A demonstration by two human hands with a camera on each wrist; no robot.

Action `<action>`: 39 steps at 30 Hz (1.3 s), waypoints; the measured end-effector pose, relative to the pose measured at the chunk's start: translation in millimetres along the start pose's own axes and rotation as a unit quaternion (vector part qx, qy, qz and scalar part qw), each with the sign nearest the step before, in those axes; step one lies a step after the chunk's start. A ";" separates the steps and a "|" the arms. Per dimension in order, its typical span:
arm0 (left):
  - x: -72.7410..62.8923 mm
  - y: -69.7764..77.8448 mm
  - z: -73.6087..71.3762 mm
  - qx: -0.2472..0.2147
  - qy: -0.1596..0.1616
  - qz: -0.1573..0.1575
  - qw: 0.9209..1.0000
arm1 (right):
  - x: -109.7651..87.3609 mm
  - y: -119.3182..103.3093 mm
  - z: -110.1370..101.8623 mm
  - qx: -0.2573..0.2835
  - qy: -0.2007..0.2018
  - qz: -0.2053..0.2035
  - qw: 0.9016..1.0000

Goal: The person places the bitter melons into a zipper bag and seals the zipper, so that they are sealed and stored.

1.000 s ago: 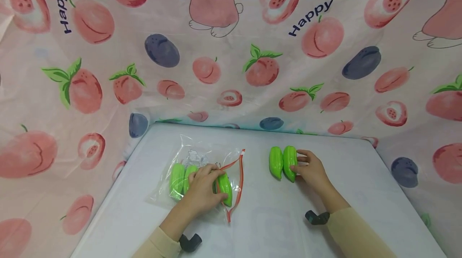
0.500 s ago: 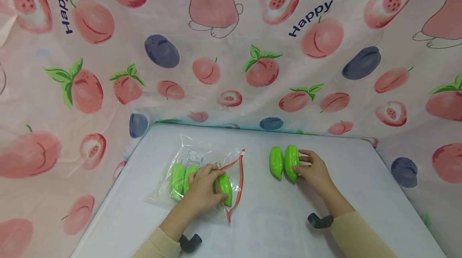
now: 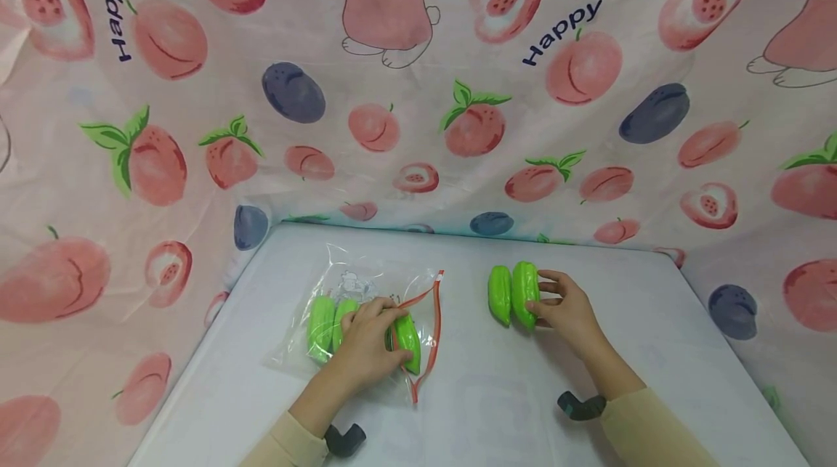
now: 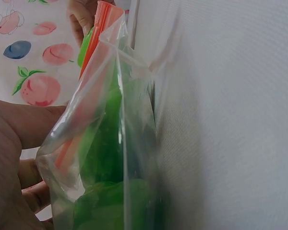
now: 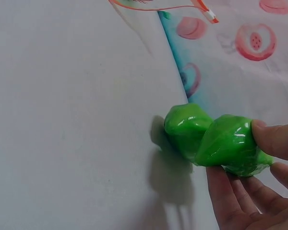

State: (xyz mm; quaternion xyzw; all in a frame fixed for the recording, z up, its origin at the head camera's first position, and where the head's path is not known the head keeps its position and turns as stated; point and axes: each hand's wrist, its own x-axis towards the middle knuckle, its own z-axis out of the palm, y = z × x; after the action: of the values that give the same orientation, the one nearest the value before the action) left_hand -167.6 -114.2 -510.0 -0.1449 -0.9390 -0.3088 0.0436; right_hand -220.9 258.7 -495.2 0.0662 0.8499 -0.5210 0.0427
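In the head view my right hand [image 3: 565, 313] holds a shiny green ridged toy fruit [image 3: 525, 294], thumb on one side and fingers on the other. A second green toy fruit [image 3: 500, 295] lies just left of it; the right wrist view shows the held fruit [image 5: 230, 141] overlapping its neighbour [image 5: 185, 125]. My left hand [image 3: 368, 340] grips the clear zip bag [image 3: 418, 285] near its orange-edged mouth. One green fruit [image 3: 408, 342] shows at that mouth, beside the left thumb. Deeper inside the bag lie more green fruits [image 3: 321, 327], partly hidden by the hand.
A white table [image 3: 497, 409] carries everything. Behind it and along both sides hangs a pink fruit-print cloth [image 3: 405, 126]. A dark wrist camera mount [image 3: 345, 441] is at the left forearm, another mount [image 3: 580, 406] at the right.
The fruit in my right hand shifts slightly right, away from its neighbour, then back left. My left hand and the bag stay still.
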 end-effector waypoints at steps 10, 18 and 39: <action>-0.1 0.0 -0.4 -0.002 -0.002 -0.001 1.000 | -7.3 -7.7 11.4 0.001 -0.008 -0.002 1.000; -0.2 1.7 -2.7 -0.006 -0.006 -0.003 1.000 | -12.8 -12.8 20.6 0.012 -0.015 -0.004 1.000; -2.2 2.5 -4.8 -0.008 -0.001 0.004 1.000 | -36.0 -28.8 53.9 0.015 -0.049 -0.018 0.998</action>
State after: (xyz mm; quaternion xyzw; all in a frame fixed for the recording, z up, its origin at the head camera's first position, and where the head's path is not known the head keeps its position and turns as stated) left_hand -164.8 -115.7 -505.1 -0.1490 -0.9359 -0.3162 0.0430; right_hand -189.7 195.3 -489.3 0.0252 0.8401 -0.5367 0.0742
